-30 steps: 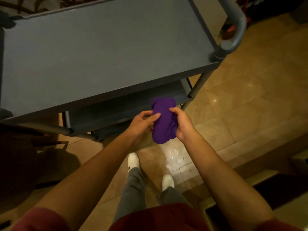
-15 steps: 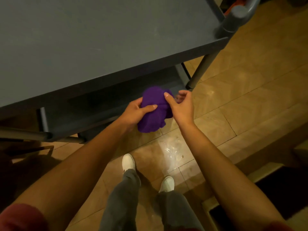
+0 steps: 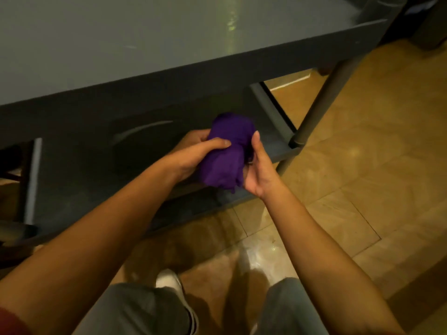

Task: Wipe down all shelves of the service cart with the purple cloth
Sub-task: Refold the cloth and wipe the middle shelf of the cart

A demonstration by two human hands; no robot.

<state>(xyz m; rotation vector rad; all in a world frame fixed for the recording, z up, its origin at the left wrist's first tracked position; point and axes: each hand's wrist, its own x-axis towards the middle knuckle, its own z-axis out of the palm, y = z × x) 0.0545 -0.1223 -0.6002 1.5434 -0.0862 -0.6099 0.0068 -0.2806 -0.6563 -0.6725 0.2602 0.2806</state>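
The bunched purple cloth [image 3: 227,153] is held between both my hands, just above the front edge of the grey service cart's middle shelf [image 3: 273,146]. My left hand [image 3: 191,153] wraps round the cloth from the left, thumb laid across it. My right hand [image 3: 257,170] cups it from the right and below, thumb up along its side. The cart's top shelf [image 3: 145,49] fills the upper part of the view and shades the shelf beneath it. A lower shelf edge [image 3: 193,211] shows below the cloth.
A grey cart leg [image 3: 319,105] runs down at the right corner of the shelves. Tan floor tiles [image 3: 362,177] spread to the right and below. My legs in grey trousers and white shoes [image 3: 169,284] stand close to the cart.
My head has dropped lower and closer to the cart. Both hands have carried the cloth forward, from in front of the cart to over the middle shelf's front edge.
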